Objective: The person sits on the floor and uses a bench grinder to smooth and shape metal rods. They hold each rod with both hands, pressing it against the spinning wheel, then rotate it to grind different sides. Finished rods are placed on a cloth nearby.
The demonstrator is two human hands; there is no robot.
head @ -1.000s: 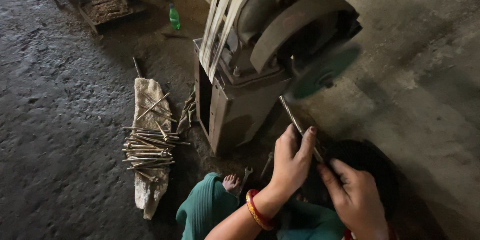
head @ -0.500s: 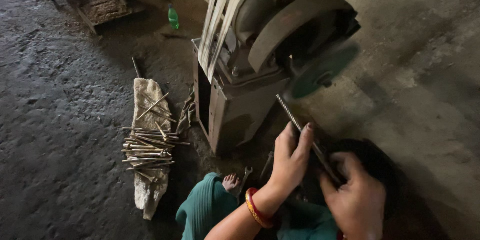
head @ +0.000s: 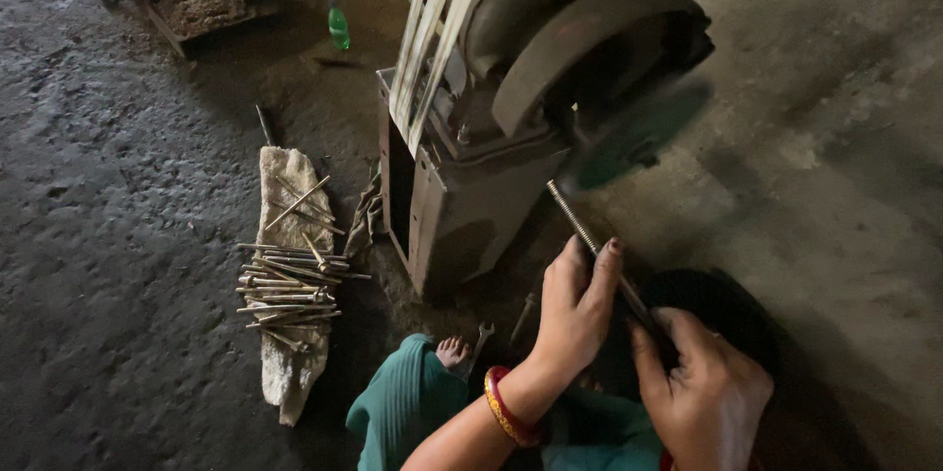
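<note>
Threaded rod (head: 587,231), gripped by both hands (head: 575,309) (head: 705,394), could snag on the spinning grinding wheel (head: 634,132) and kick towards fingers.

Dim scene, soft light falling from upper right of the grinding machine (head: 491,137). Deep shadow below it. Its spinning green wheel (head: 634,132) is motion-blurred; corners darken.

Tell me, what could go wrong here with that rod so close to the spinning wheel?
Both hands, left hand and right hand, grip the thin metal rod bare, near the blurred green grinding wheel; a snag could jerk it loose or pull fingers in. A bare foot rests on the floor near the machine base, beside a wrench, so a dropped rod might strike it.
</note>
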